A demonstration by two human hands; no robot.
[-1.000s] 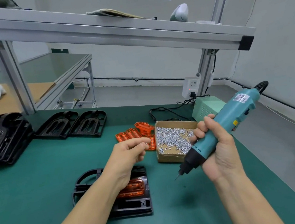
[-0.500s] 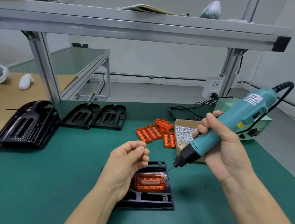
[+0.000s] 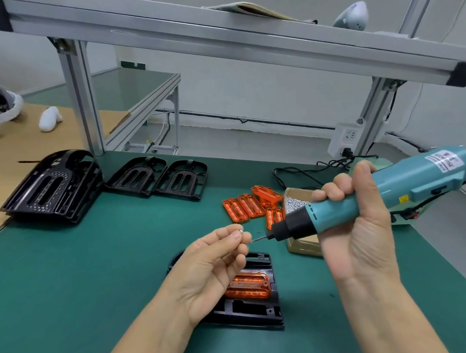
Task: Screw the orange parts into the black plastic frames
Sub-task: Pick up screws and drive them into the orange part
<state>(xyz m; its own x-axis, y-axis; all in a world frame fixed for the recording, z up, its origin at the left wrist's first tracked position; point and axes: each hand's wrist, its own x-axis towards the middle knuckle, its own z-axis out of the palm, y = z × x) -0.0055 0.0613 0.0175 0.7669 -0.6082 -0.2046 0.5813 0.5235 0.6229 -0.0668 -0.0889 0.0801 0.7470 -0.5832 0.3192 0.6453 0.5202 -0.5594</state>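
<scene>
A black plastic frame [image 3: 248, 309] lies on the green mat near me, with an orange part [image 3: 248, 287] seated in it. Above it, my left hand [image 3: 210, 267] pinches a small silver screw [image 3: 241, 231] between thumb and fingertips. My right hand [image 3: 352, 226] grips a teal electric screwdriver [image 3: 375, 197], held almost level, its bit tip pointing left and nearly meeting the screw. Several loose orange parts [image 3: 247, 208] lie further back on the mat.
A cardboard box of screws [image 3: 296, 202] sits behind the screwdriver. More black frames [image 3: 51, 189] [image 3: 155, 178] lie at the back left. An aluminium shelf frame [image 3: 208, 32] crosses overhead, and a socket strip [image 3: 344, 139] with cables is at the back right.
The view has swung left and closer. My left hand has lifted the screw toward the bit, and the screwdriver has levelled out with its tip close to my fingertips.
</scene>
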